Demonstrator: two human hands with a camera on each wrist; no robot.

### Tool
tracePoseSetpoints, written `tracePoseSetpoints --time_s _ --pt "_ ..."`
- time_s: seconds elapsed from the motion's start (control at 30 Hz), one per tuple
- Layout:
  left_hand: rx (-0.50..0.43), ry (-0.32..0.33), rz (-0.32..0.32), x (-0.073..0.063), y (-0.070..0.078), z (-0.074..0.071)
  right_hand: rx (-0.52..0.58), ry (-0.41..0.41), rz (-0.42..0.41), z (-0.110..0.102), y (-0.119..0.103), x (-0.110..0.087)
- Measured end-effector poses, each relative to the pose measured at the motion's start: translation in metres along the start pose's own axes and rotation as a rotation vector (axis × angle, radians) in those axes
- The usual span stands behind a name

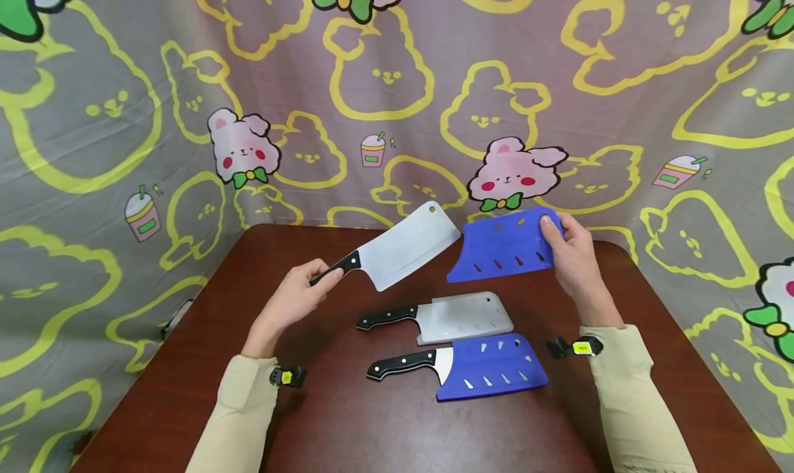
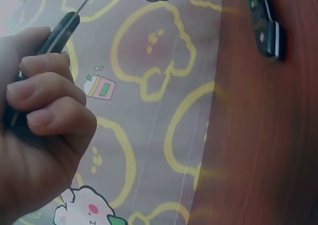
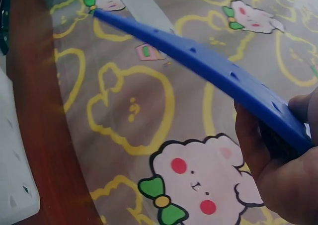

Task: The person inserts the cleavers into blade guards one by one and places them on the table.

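In the head view my left hand (image 1: pixel 302 290) grips the black handle of a bare cleaver (image 1: pixel 406 245), its blade tilted up to the right above the table. The left wrist view has the fingers (image 2: pixel 54 106) curled round that handle. My right hand (image 1: pixel 573 252) pinches the far end of an empty blue blade cover (image 1: pixel 505 249), thumb on its near face. The cover's open end faces the cleaver's blade tip, with a small gap between them. In the right wrist view the blue cover (image 3: pixel 208 66) appears edge-on.
Below the hands, a cleaver in a whitish translucent cover (image 1: pixel 465 318) lies on the dark wooden table (image 1: pixel 347 425). Nearer me lies another cleaver in a blue cover (image 1: pixel 493 368). Both handles point left. A curtain (image 1: pixel 397 114) with cartoon prints hangs behind and along both sides.
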State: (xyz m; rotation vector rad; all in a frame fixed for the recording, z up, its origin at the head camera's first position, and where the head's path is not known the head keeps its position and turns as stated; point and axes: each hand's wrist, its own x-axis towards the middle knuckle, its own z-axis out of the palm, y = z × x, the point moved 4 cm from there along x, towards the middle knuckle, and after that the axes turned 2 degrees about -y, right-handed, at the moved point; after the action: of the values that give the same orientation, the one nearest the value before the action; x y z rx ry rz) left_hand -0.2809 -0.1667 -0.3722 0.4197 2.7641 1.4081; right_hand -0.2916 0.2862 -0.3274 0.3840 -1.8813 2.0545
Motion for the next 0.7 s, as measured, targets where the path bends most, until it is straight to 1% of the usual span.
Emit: tracePoseSetpoints --time_s 0.07,0.1,0.27,0.47,0.53,0.7 --pt "-0.032 -0.003 0.01 -0.001 0.004 0.001 0.098 -0.01 -0.013 -0.003 -0.003 -0.003" --pt "-0.047 -0.007 0.017 -0.002 0.006 0.001 0.131 -0.012 -0.02 -0.004 -0.004 -0.004" --pt "-0.108 -0.02 0.048 -0.005 0.014 0.003 0.208 0.013 -0.04 -0.011 -0.008 -0.01" --pt "-0.17 -0.035 0.072 -0.004 0.019 0.007 0.256 0.04 -0.045 -0.017 -0.011 -0.014" --pt "-0.182 -0.041 0.071 -0.003 0.019 0.009 0.259 0.047 -0.047 -0.018 -0.012 -0.015" --pt "-0.227 -0.048 0.072 -0.002 0.016 0.014 0.275 0.034 -0.04 -0.017 -0.014 -0.014"
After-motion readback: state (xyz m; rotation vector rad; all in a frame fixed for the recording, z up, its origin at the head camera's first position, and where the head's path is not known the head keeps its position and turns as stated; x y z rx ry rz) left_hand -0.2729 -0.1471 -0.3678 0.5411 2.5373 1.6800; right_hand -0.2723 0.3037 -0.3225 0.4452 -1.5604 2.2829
